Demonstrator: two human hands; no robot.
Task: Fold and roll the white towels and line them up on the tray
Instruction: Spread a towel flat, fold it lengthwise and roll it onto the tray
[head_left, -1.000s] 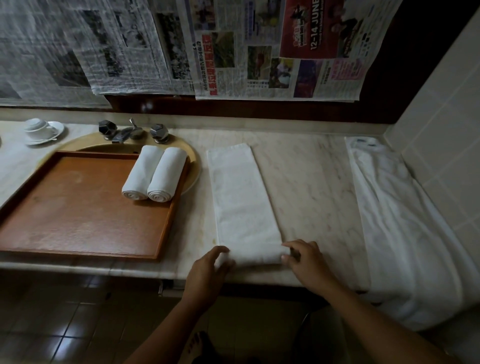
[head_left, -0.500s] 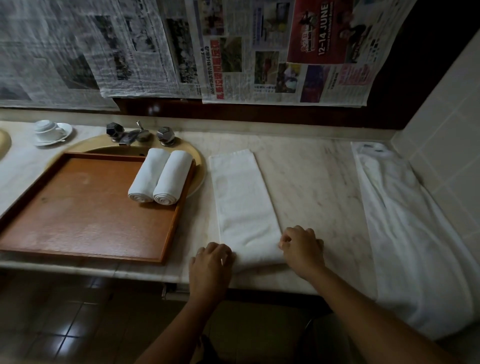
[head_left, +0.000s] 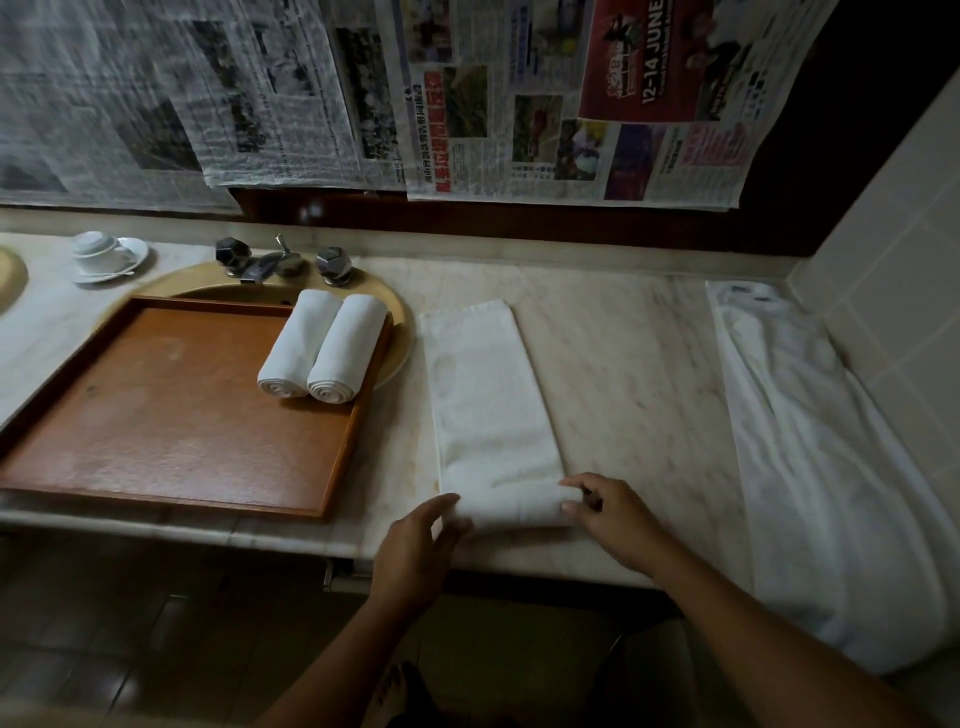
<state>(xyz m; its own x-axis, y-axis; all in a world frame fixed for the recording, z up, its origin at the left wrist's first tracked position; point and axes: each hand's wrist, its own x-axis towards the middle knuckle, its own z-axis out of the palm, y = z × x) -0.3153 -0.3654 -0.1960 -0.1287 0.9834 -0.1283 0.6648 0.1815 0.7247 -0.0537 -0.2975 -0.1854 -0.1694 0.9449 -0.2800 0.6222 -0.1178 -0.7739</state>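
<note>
Newspaper (head_left: 597, 98) behind reads "12-14 JUNE" (red advert); left hand (head_left: 415, 551) and right hand (head_left: 613, 514) each grip the folded towel's (head_left: 488, 405) rolled end.

Tray (head_left: 171, 415) on the tabletop (head_left: 623, 364) holds two rolled towels (head_left: 322, 353); a folded towel (head_left: 488, 395) lies right of it.

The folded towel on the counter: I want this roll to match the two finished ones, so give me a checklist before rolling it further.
1. Both ends held: left hand and right hand at the roll's ends. Ok.
2. Folded towel lies flat and straight ahead. Ok.
3. Roll tightness: cannot tell.
4. Tray has bare space beside the two rolled towels. Ok.
5. Countertop beyond the towel unobstructed. Ok.
</note>
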